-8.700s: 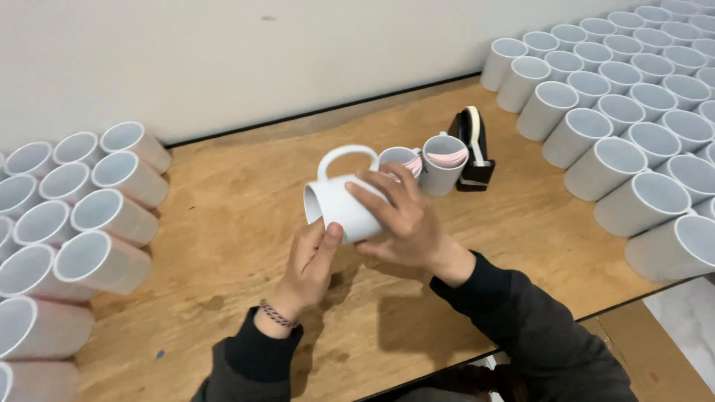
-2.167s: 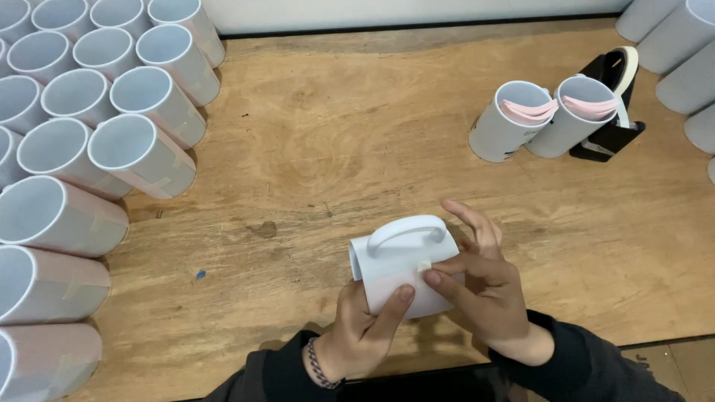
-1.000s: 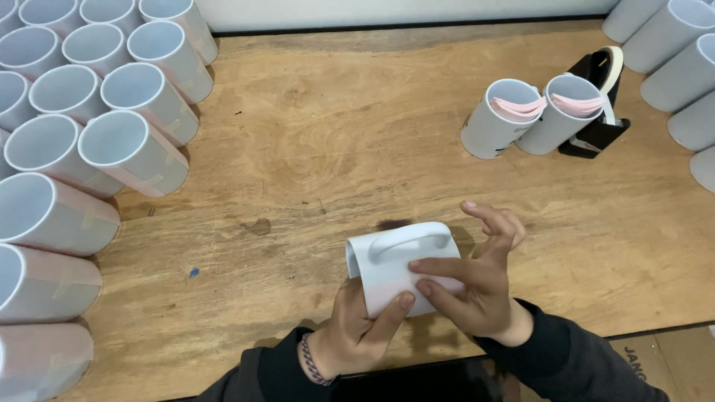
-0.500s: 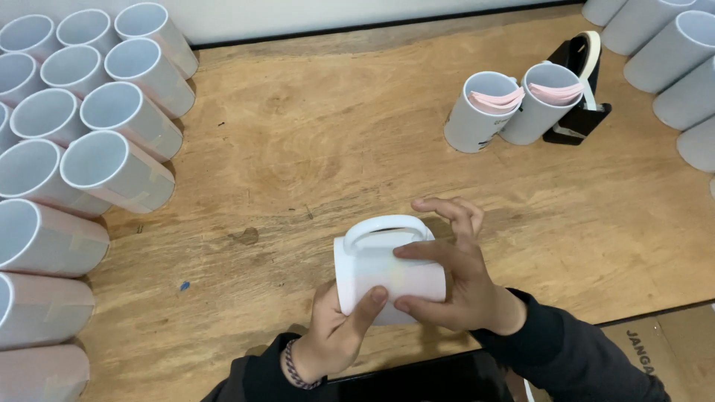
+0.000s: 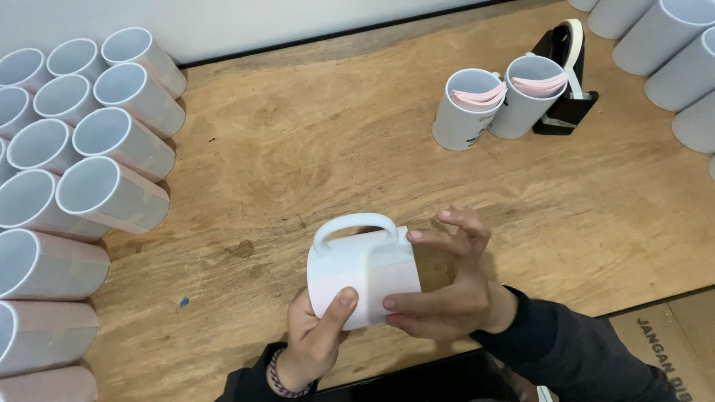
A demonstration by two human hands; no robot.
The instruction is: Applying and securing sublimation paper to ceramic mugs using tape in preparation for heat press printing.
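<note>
Since half a second ago the white mug (image 5: 363, 274) has tipped slightly, held on its side above the wooden table (image 5: 261, 149), left hand (image 5: 316, 339) clasping underneath, right hand (image 5: 439, 286) pressing its side with fingers spread; a loose grip could let it slip.

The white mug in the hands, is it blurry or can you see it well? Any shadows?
Head view: the white mug looks sharp, as do the left hand and right hand; soft, even light, with a faint shadow on the wooden table right of the mug; no glare.
</note>
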